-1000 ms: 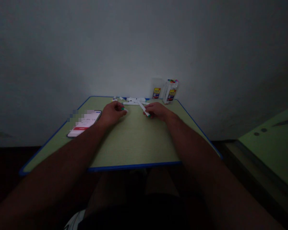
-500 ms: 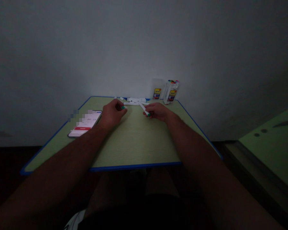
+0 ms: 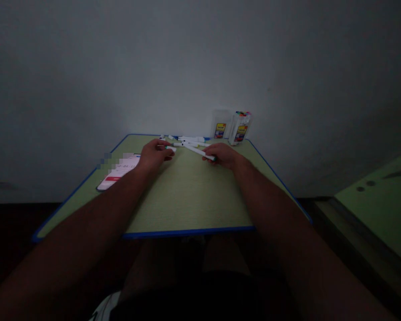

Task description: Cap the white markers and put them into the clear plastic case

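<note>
My right hand (image 3: 222, 154) is closed around a white marker (image 3: 196, 150) with a dark green end near the fingers. The marker slants to the upper left, its far end close to the loose markers. My left hand (image 3: 155, 154) pinches a small white marker cap (image 3: 171, 148) with a green tip between thumb and fingers. Beyond both hands, several white markers (image 3: 191, 139) lie in a loose pile along the table's back edge. The cap and the held marker are apart from each other.
A smartphone (image 3: 120, 171) with a lit screen lies left of my left forearm. At the back right stand a clear plastic case (image 3: 219, 127) and a second case full of markers (image 3: 239, 129). The table (image 3: 190, 200) has a blue edge and backs onto a grey wall.
The marker in my right hand has turned to lie flatter, its far end swinging to the left. My left hand has shifted slightly left with the cap.
</note>
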A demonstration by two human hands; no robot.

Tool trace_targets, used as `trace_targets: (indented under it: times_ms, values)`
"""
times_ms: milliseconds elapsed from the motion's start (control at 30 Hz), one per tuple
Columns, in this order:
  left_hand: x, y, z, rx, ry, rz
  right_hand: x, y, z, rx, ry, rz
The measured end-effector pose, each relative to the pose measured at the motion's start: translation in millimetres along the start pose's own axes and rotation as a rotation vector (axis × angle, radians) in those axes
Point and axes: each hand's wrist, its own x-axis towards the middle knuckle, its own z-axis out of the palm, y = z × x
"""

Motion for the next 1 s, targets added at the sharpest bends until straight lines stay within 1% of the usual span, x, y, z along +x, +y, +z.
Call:
trace_targets:
  times_ms: [167,433,667,1000]
  values:
    - [2.0,-1.5,-1.1,-0.062,0.015,-0.034,-2.1,-0.9,-0.1,0.028,0.0,-0.027]
    - [-1.4,2.2,-0.4,-0.064,-0.016,-0.07,0.0,0.6,-0.8,0.018,-0.031,-0.035]
    - [-2.9,3.6,-0.3,-0.05,-0.035,-0.077,-1.0,0.3,-0.6,0.004,-0.051,-0.053]
    - [-0.9,-0.8,-1.1,-0.068,-0.059,-0.069,-1.5,1.2,-0.9,-0.004,-0.07,-0.062]
